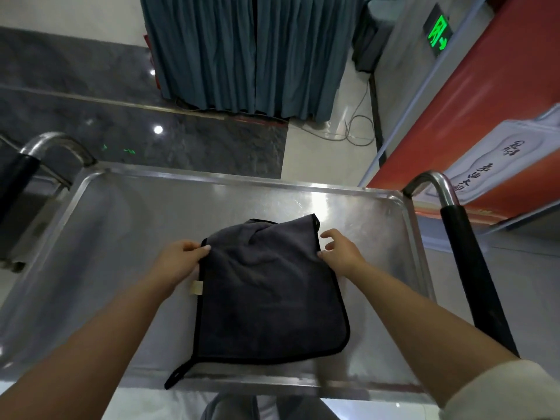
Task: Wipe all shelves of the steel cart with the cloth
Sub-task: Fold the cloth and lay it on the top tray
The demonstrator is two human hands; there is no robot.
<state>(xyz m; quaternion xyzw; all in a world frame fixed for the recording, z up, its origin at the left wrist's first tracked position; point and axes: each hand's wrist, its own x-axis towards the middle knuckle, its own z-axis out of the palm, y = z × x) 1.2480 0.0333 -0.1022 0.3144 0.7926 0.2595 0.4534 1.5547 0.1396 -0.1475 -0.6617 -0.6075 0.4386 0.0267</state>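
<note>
Two hands meet the dark cloth on the cart's top shelf: left hand pinching its edge, right hand loosely spread beside it.

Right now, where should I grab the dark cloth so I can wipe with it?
Probably grab the cloth by its far side edges, from above. It lies flat on the top shelf, and the left hand already pinches one edge.

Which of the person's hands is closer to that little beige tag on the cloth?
Left. The left hand pinches the cloth edge just above the beige tag; the right hand is across the cloth, at its opposite edge.
</note>
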